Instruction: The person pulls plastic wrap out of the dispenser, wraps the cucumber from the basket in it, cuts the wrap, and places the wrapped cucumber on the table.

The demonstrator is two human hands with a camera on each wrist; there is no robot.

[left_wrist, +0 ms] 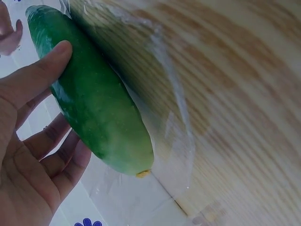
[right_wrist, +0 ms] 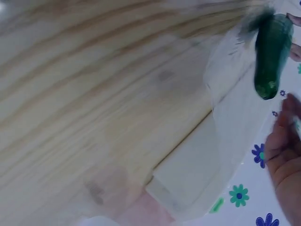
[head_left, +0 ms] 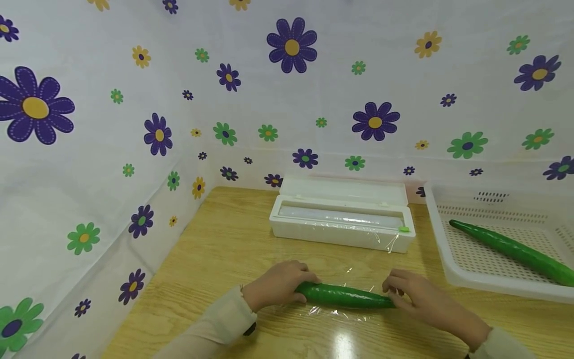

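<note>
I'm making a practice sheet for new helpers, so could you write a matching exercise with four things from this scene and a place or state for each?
1. Left hand
2. Box
3. Basket
4. Roll of wrap

A. Lying inside the box
B. Gripping a cucumber
C. Lid open
D. Has another cucumber in it

Pairs: 1-B, 2-C, 3-D, 4-A

You've got white cloth (head_left: 323,94) printed with purple, green and yellow-orange flowers along back and left; light wood-grain table (head_left: 215,239) below. Your right: white perforated plastic basket (head_left: 493,284), long green cucumber (head_left: 511,249) lying slantwise inside, cut off by frame edge.
</note>
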